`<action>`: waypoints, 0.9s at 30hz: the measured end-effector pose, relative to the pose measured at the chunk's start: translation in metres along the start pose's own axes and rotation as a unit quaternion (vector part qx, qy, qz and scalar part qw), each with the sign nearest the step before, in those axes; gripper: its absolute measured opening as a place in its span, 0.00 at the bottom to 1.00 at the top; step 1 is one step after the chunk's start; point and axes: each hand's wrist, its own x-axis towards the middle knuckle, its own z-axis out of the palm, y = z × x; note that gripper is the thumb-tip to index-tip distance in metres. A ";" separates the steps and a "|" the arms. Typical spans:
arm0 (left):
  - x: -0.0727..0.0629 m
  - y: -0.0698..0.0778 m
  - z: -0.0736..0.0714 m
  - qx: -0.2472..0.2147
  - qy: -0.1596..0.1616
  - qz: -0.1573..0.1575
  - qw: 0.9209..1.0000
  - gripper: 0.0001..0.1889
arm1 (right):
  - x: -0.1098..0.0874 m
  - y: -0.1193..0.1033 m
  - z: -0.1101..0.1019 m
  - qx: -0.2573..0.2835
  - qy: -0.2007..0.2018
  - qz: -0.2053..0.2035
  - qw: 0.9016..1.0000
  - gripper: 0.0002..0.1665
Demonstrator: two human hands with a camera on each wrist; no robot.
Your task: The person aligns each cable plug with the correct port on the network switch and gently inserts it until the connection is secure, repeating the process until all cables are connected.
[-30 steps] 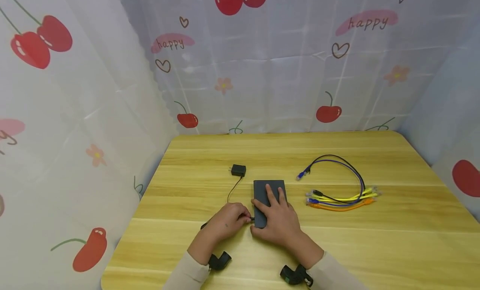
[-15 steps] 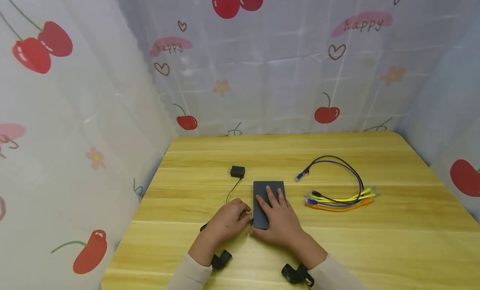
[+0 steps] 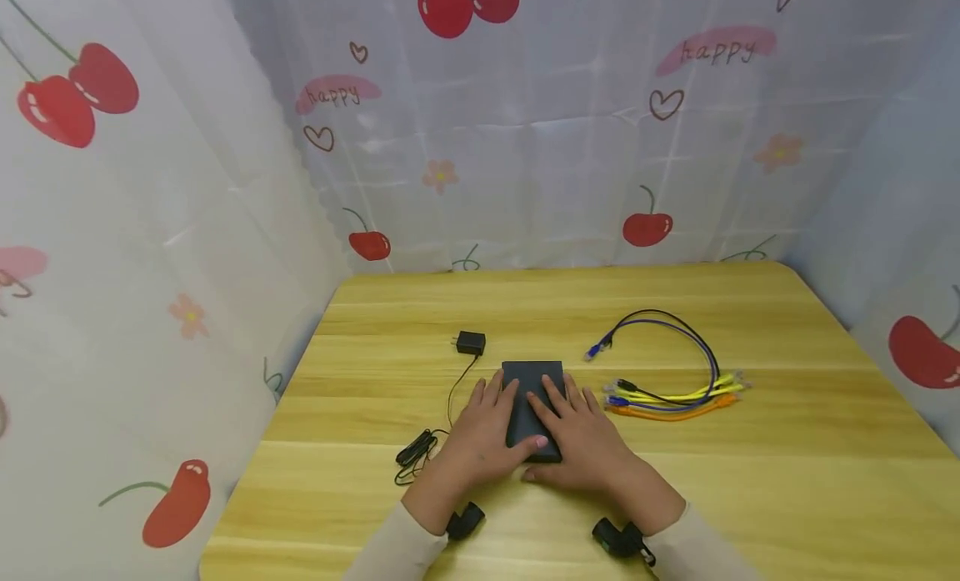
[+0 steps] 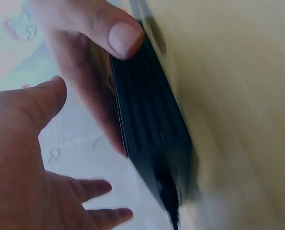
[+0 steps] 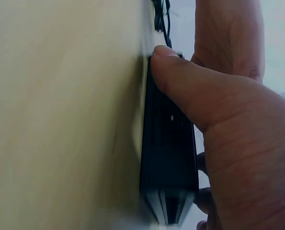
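Observation:
A flat dark box (image 3: pixel 528 418) with the look of a small network switch lies on the table. My right hand (image 3: pixel 592 439) presses on its right part with spread fingers, thumb on the near face in the right wrist view. My left hand (image 3: pixel 480 427) is spread over the left side in the head view. The left wrist view shows left fingers (image 4: pixel 92 189) straight and apart from the box. In that view a black power plug (image 4: pixel 166 189) sits in the box's end, with its cord (image 4: pixel 175 221) trailing off.
Left of the box stands a black power adapter (image 3: pixel 471 343), joined by a thin wire to a bundled cord (image 3: pixel 416 449). On the right lie several network cables: yellow (image 3: pixel 693 393), orange (image 3: pixel 675 415), plus long blue and black ones (image 3: pixel 686 324). Curtains hang behind the wooden table (image 3: pixel 360 331).
My left hand has left the plug at the box's left side and moved right, opening out over the box. The bundled cord now shows. My right hand stays on the box.

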 end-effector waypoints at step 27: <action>0.012 0.030 0.022 0.043 -0.029 0.011 0.999 0.55 | -0.065 0.071 -0.031 -0.007 0.073 0.047 0.996 0.46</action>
